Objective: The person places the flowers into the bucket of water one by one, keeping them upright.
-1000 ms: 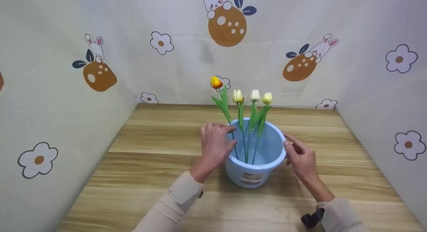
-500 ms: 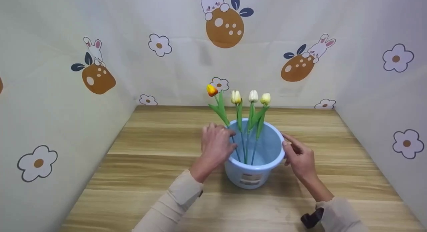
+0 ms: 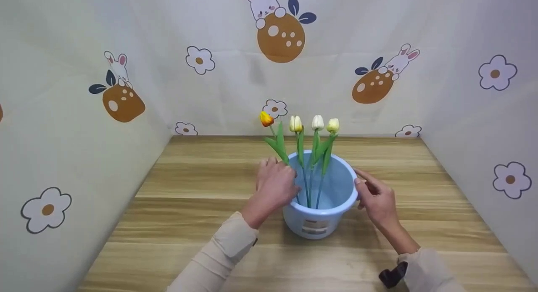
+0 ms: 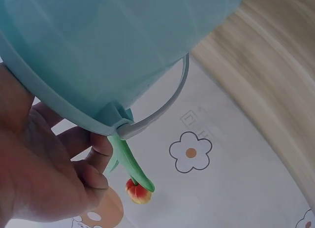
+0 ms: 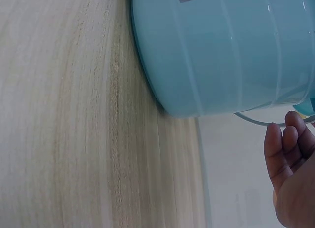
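Note:
A light blue plastic bucket stands upright on the wooden table. At its left rim my left hand pinches the stem of an orange-yellow tulip, which leans left; the fingertips are partly hidden. In the left wrist view, several curled fingers lie outside the rim near the bucket's thin handle. My right hand grips the right rim, thumb on top and fingers beneath. Inside the bucket stand a yellow-white tulip, a white tulip and a pale yellow tulip.
The wooden table stretches around the bucket. Pale cloth walls with rabbit and flower prints enclose it at the back and both sides. A dark device sits at the right wrist.
The orange-yellow tulip has sunk lower and leans further left. My left hand has turned slightly, its thumb and index finger dipping at the rim. My right hand keeps its hold on the bucket.

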`<state>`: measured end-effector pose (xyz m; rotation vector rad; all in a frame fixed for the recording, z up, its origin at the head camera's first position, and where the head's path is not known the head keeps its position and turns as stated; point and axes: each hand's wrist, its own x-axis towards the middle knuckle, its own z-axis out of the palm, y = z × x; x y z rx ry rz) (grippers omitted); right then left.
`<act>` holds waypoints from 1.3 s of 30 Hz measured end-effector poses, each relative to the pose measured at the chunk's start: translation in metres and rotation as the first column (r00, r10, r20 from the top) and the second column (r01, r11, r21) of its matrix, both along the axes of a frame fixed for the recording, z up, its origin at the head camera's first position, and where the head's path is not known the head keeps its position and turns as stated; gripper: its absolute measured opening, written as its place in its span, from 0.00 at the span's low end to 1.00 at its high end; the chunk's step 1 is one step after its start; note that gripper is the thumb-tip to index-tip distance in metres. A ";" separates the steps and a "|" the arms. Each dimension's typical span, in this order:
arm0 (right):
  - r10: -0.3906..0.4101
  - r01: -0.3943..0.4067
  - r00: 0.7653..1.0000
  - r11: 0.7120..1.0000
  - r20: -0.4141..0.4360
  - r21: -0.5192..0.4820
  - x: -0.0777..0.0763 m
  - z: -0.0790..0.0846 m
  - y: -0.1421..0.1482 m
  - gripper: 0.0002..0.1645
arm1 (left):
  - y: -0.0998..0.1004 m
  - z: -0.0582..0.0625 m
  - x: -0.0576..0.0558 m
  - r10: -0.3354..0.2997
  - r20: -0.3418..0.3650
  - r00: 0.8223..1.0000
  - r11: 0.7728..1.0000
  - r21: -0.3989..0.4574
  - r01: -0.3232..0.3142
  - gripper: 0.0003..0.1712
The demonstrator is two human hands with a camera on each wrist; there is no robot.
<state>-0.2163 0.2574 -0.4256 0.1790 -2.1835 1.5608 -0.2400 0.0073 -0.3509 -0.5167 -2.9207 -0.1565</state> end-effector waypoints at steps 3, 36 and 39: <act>-0.028 0.028 1.000 0.999 -0.013 -0.019 0.011 0.008 -0.001 0.17 | 0.007 0.000 0.000 -0.028 0.009 1.000 0.998 -0.056 0.028 0.16; -0.008 0.018 0.994 0.996 -0.111 0.090 -0.026 -0.007 -0.120 0.19 | -0.104 0.016 -0.028 -0.108 0.283 0.953 0.967 -0.192 0.166 0.27; 0.127 -0.113 0.986 0.985 -0.105 0.127 -0.045 -0.001 -0.163 0.21 | -0.149 0.023 -0.026 0.030 0.371 0.928 0.972 -0.226 0.059 0.28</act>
